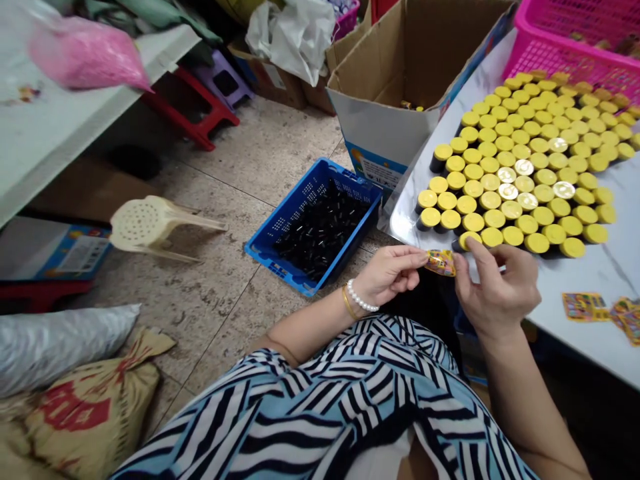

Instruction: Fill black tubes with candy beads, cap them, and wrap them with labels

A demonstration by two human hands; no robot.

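Observation:
In the head view my left hand (pixel 397 272) is closed, pinching one end of a small colourful yellow label (pixel 441 263) between thumb and fingertips. The label's other end meets the thumb of my right hand (pixel 500 283). My right index finger and thumb are at a yellow-capped black container (pixel 469 239) on the near edge of the group and appear to grip it; its lower body is partly hidden. Many more yellow-capped containers (pixel 511 210) stand upright close together behind my hands. Several loose labels (pixel 585 307) lie to the right of my right hand.
The containers stand on a white marbled table (pixel 605 257). A pink basket (pixel 555 50) and an open carton (pixel 385 120) are behind. On the floor lie a blue crate (pixel 320 285) of black pieces, a tipped cream stool (pixel 143 223) and a sack (pixel 95 413).

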